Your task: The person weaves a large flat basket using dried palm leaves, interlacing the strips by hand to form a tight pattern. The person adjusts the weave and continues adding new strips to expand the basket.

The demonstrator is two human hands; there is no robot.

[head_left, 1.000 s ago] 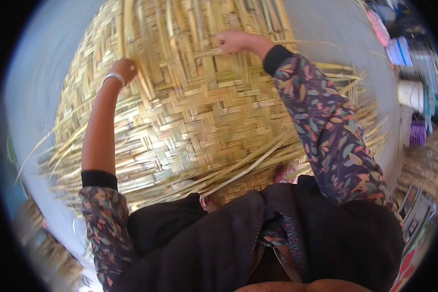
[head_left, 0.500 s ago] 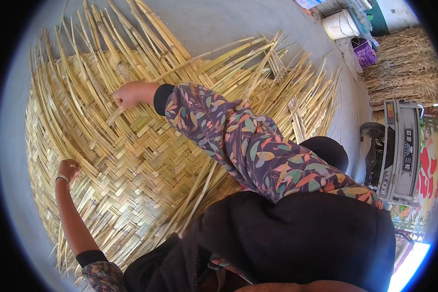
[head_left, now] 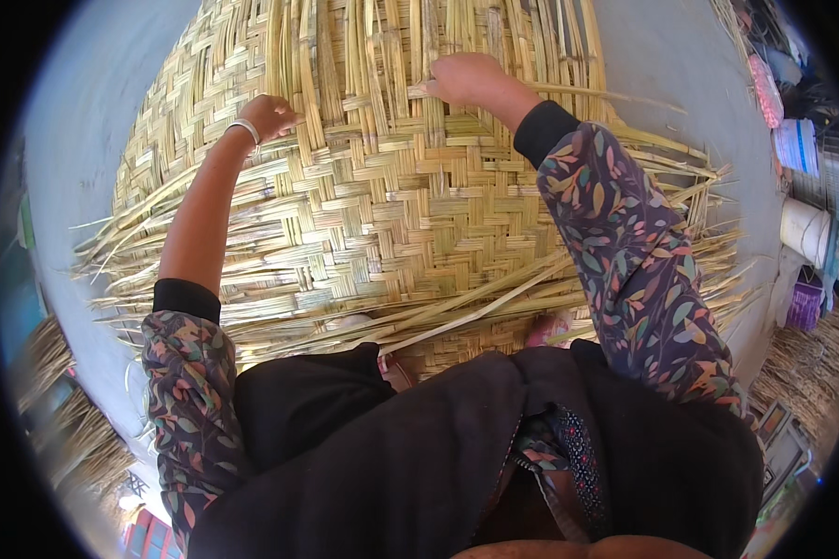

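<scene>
A large mat (head_left: 391, 214) of flat, yellow-green reed strips in a zigzag weave spreads over the floor before me. Long loose strips run away from me at its far side. At the mat's left part my left hand (head_left: 270, 118), with a pale bangle on the wrist, is closed, its fingertips pinching at a lengthwise strip. Farther right, my right hand (head_left: 471, 79) is closed on a crosswise reed strip (head_left: 615, 96) that sticks out past the mat's right edge. The strip's other end goes in among the lengthwise ones, and my fingers partly hide it.
Loose strips (head_left: 475, 303) lie slanting across the mat's near side, by my feet. Grey floor (head_left: 662, 56) borders the mat. At the right stand a white bucket (head_left: 804, 228), a purple container (head_left: 804, 306) and a heap of dry stalks (head_left: 806, 363).
My view has turned, so the mat now lies straight ahead. Both hands are now level at its far part, the left having come closer to the right.
</scene>
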